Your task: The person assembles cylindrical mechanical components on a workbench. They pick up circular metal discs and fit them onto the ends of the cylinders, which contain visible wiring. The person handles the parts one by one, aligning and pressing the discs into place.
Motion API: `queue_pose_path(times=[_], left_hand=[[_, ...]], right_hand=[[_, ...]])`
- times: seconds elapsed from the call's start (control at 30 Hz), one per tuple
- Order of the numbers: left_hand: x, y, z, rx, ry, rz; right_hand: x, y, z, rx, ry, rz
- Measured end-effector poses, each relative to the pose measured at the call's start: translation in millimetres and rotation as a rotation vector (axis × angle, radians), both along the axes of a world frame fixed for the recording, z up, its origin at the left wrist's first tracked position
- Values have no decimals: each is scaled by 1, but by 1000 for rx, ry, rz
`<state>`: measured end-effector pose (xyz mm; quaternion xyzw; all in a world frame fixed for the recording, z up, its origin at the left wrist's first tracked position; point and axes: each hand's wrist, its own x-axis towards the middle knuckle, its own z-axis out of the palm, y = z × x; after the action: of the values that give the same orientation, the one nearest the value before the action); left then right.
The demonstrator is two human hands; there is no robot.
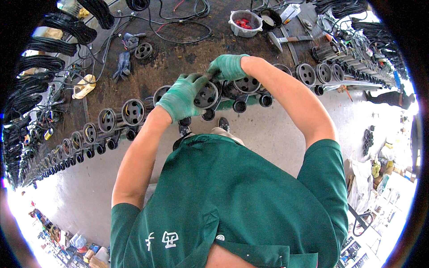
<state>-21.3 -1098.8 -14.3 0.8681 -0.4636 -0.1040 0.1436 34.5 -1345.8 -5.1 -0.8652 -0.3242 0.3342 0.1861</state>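
Observation:
My left hand [182,97], in a green glove with darkened fingertips, is wrapped round a black round housing [207,95] with several holes in its face. Its thumb lies along the lower rim and its fingers reach over the top. Just beyond that housing, my right hand [229,68], gloved the same way, is closed with its fingertips meeting those of the left. Whatever the right fingers pinch is hidden. Under the right wrist stands another black housing [247,85], and one more housing [161,94] is partly covered by my left hand.
A long row of similar housings [133,112] lines the bench's near edge on both sides. On the dark bench [178,58] lie a grey bowl [245,23] with red pieces, a hammer [290,39], a loose round disc [143,51], dark gloves [123,66] and black cables [187,41].

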Motion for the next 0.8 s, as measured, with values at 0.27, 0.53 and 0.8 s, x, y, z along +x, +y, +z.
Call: queue_pose_path(times=[0.27, 0.53, 0.8], left_hand=[[-7, -8, 23, 17, 108, 154], [-11, -18, 35, 86, 99, 216], [-7, -37, 35, 159, 77, 326]], right_hand=[[7, -2, -4, 26, 101, 15], [5, -25, 26, 88, 92, -149], [-16, -45, 34, 140, -270, -233]])
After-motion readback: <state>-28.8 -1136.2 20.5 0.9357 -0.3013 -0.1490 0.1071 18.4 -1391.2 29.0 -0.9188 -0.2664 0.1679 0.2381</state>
